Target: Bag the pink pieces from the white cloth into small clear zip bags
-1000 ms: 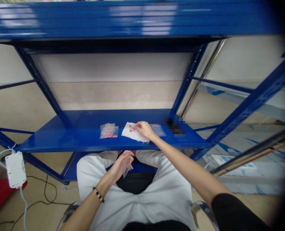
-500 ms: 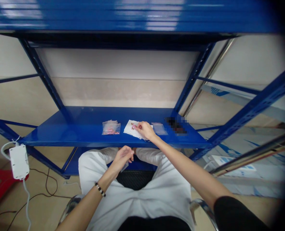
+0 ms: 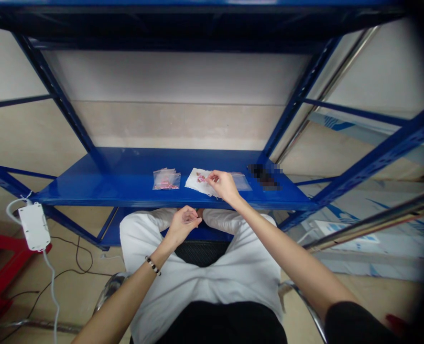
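Note:
My right hand rests at the right edge of a white paper sheet, its fingertips pinched close together a little right of a small pink item. Whether they hold anything is hidden. A second clear bag lies partly under that hand. Left of the sheet sits a clear zip bag of pink pieces. Lower down, above my lap, my left hand curls around a thin clear plastic bag, which barely shows against the palm.
All of this lies on a glossy blue steel shelf, with a blurred dark object at its right end. Blue uprights and a shelf above frame the view. A white cabled box hangs at the left, above a red stool.
The whole view has shifted, with the shelf higher in the picture. My left hand has risen toward the shelf edge, and less of its clear bag shows. My right hand stays at the paper.

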Demonstrator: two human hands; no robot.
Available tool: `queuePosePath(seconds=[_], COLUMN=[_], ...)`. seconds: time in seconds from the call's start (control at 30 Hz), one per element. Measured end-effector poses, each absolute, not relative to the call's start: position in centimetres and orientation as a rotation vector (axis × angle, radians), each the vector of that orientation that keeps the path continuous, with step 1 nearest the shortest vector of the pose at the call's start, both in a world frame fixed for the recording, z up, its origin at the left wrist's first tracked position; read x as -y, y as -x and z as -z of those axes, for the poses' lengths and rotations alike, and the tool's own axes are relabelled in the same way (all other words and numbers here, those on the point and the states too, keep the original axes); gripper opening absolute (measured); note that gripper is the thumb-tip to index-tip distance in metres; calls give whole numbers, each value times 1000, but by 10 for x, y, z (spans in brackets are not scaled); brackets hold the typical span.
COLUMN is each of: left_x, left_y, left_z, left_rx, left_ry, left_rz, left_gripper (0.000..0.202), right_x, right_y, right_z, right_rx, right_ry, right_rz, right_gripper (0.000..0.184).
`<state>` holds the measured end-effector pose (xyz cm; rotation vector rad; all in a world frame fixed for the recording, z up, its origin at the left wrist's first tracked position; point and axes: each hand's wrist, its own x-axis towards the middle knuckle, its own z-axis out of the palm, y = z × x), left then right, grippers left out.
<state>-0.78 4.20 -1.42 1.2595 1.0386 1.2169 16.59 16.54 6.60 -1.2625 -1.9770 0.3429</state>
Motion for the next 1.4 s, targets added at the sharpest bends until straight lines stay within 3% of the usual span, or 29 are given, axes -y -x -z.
queuePosePath(seconds=[0.23, 0.43, 0.83, 1.07, 1.4], left_x=[-31, -24, -22, -26, -37], left_y=[0, -4, -7, -12, 7], left_z=[13, 16, 10, 17, 6], left_rx=[-1115, -1176, -1130, -1081, -879], left_ry=[-1540, -1706, -1764, -1393, -789], left_rz=[-1206, -1171, -1159, -1235, -1376], left_gripper=[20, 11, 9, 19, 25], right_x=[-61, -22, -24, -32, -161], right_y=[-160, -165, -168, -174, -186], right_z=[-46, -18, -23, -24, -44], right_rx=[1855, 1886, 1910, 1828, 1842], right_ry=[971, 1036, 872, 948, 1135], right_rz=[-812, -724, -675, -688, -347], right_gripper=[10, 3, 10, 15, 16])
